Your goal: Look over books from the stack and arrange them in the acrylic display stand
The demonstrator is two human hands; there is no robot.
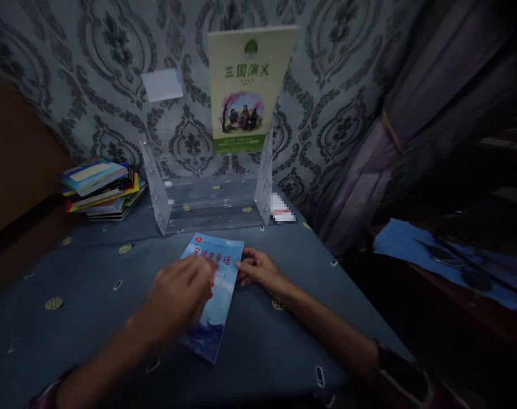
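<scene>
Right hand pinches the blue Andersen's Fairy Tales paperback at two o'clock; left hand blurs above, half-curled, grip unclear: best brace that edge!

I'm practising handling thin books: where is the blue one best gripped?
Probably the long right edge of the blue book, coming from the right, pinching front and back covers. It is thin, and that edge is largely exposed, whereas the left hand hides much of the left edge.

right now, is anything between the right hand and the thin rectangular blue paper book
Nothing visible: the right hand meets the right edge of the blue book. The blurred left hand hides part of it, not that edge.
</scene>
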